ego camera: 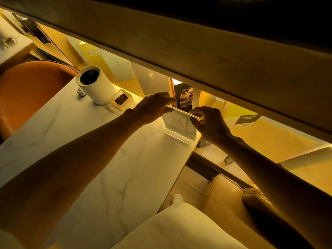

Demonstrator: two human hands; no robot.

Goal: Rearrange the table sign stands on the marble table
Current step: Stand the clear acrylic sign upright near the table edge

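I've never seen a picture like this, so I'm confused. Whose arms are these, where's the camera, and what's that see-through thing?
The camera sits on a person's head, looking down, so you see their own bare arms. The left hand and right hand each pinch one end of the top edge of a clear acrylic table sign stand, which stands at the far edge of the white marble table. Also on the table: a white cylindrical container and a small clear dish of something dark.
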